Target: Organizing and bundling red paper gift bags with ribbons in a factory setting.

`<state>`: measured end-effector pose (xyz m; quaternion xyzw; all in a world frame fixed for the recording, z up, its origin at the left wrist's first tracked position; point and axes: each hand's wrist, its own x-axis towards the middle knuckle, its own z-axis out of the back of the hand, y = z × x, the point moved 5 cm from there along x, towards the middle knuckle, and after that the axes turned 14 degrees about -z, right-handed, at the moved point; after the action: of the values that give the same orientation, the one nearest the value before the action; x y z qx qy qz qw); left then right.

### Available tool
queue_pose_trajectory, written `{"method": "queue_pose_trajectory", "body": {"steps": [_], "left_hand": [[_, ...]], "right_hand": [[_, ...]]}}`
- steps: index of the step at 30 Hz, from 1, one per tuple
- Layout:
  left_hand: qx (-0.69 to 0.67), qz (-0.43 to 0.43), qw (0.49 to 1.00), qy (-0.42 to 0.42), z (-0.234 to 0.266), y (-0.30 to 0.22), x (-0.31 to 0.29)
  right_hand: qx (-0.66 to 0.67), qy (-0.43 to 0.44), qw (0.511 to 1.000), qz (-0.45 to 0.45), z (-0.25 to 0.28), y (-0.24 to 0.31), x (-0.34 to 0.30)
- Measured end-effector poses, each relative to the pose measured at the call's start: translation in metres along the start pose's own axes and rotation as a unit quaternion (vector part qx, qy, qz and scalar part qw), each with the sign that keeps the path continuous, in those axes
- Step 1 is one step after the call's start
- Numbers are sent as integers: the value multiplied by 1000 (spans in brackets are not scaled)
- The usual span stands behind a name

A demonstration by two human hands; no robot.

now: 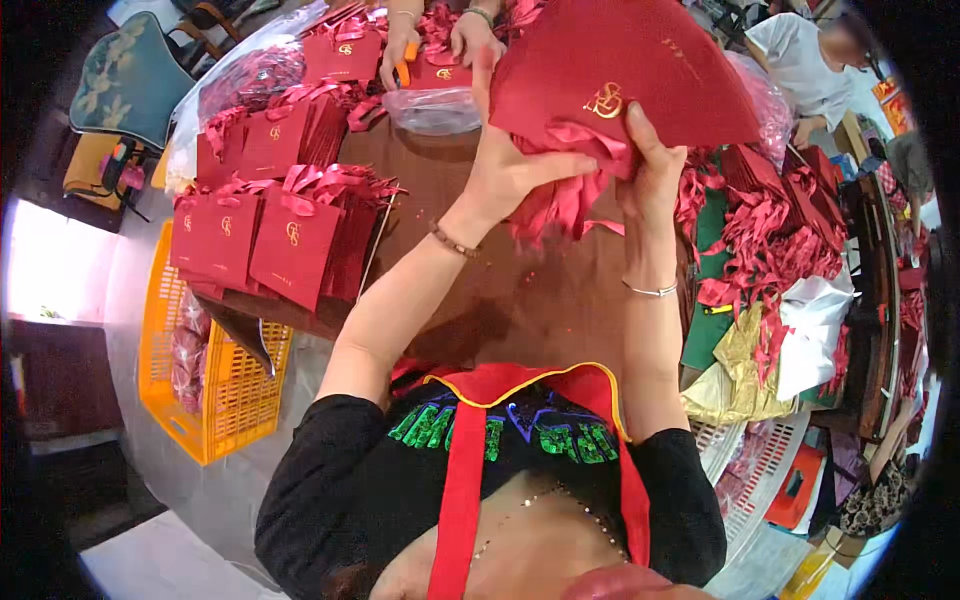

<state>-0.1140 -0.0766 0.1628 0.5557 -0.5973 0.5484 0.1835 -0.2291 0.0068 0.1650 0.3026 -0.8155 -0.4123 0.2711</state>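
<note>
A red paper gift bag [640, 65], or a sheaf of several, is raised above the table with a gold emblem showing and its pink-red ribbons [560, 205] hanging down. My left hand [505, 170] grips its left side, thumb stretched across the ribbons and the other fingers partly behind the paper. On the right, my right hand [655, 165] is closed round the lower edge, thumb pressed on the front. Its other fingers are mostly hidden behind ribbon and paper.
Rows of red gift bags [300, 235] stand at the table's left; more bags and ribbons [760, 220] are heaped on the right. Across the brown table [430, 280], a co-worker's hands [470, 38] hold an orange tool [405, 65]. A yellow crate [215, 360] stands lower left.
</note>
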Motion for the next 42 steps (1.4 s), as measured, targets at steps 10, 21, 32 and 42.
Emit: {"method": "queue_pose_trajectory", "body": {"steps": [10, 21, 32, 42], "left_hand": [[-79, 238, 968, -7, -3, 26, -17], [509, 107, 828, 208, 13, 8, -28], [123, 169, 978, 25, 37, -50, 30], [248, 169, 941, 157, 38, 1, 0]], "right_hand": [[14, -36, 998, 53, -4, -6, 0], [243, -49, 955, -164, 21, -65, -10], [80, -66, 993, -55, 54, -50, -8], [-5, -39, 996, -81, 37, -49, -13]]}}
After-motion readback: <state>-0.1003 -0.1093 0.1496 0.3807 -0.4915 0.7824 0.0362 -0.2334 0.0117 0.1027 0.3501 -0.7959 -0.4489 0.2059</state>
